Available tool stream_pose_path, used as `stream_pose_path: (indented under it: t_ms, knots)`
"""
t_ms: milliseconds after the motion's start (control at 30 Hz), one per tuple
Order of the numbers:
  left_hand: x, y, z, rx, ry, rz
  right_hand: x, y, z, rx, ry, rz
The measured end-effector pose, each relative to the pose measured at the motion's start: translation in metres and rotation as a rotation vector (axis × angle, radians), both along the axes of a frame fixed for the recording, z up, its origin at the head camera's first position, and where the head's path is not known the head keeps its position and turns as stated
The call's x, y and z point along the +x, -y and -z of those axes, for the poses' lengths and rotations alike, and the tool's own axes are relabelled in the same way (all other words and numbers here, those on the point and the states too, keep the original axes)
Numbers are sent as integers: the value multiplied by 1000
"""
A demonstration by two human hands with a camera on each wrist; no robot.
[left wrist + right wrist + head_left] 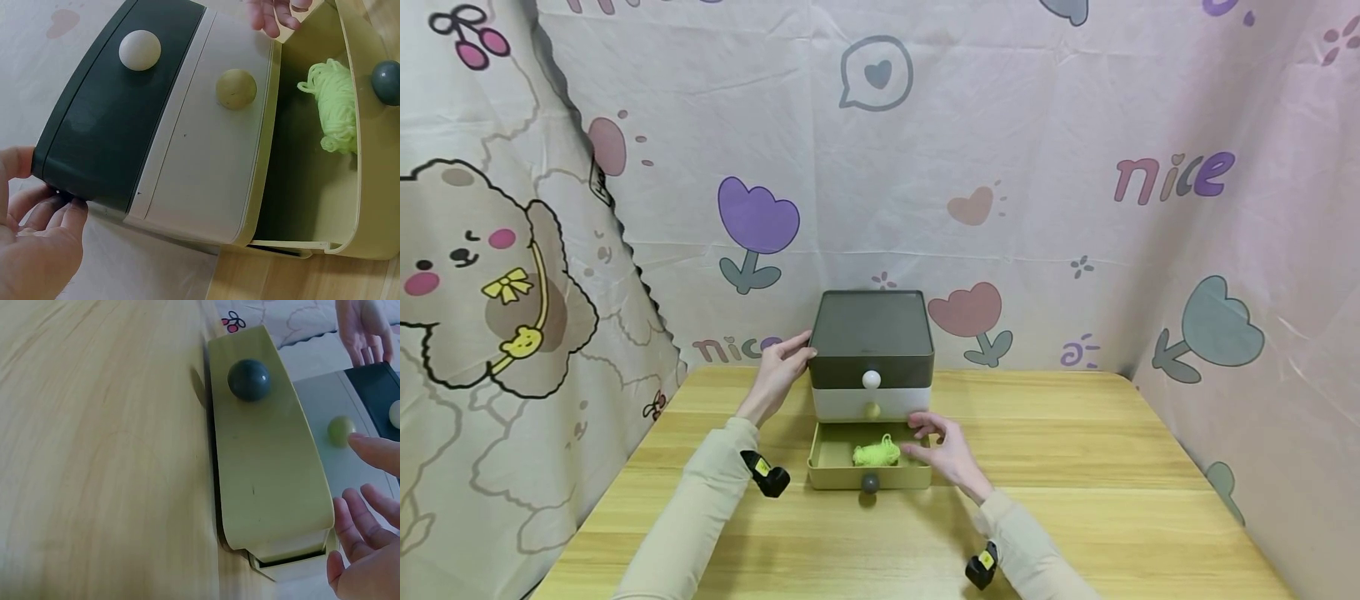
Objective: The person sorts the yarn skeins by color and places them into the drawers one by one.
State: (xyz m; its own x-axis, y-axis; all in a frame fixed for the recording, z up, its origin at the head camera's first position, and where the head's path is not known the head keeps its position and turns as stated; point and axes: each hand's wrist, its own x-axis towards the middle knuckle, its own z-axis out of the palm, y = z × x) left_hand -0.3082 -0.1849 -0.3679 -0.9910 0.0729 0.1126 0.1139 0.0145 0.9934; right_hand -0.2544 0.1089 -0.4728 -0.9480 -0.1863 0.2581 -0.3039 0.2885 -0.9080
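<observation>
A small drawer box (872,372) has a dark green top tier, a white middle tier and an olive bottom drawer (835,479) pulled out. In that drawer lies a bundle of bright green yarn (877,452). My left hand (777,372) holds the box's upper left corner, thumb by the front corner and fingers against the side. Over the drawer's right side is my right hand (951,454), its fingers spread and loosely bent with nothing between them. In the left wrist view, a gap separates its fingertips from the yarn (334,106).
The box stands on a wooden table (1045,467), close to a printed cloth (880,167) at the back. Round knobs stick out from the tiers: white (871,380), olive (872,410) and dark grey (870,483).
</observation>
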Motion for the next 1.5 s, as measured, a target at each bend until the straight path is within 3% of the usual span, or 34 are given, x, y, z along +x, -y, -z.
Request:
stream_pose_path:
  t_ms: [333,567,933,1267,1500]
  knots:
    - [1,1,0,2,-15,17,5,-3,0,-45,35,39]
    - [0,0,0,0,-17,10,14,-1,0,-148,65,118]
    - [0,0,-1,-28,-14,-3,33,-7,-2,-202,86,202]
    - [0,0,0,-1,-20,9,48,-2,5,-214,101,194]
    - [0,0,-1,-21,-13,-4,54,5,10,-179,168,115]
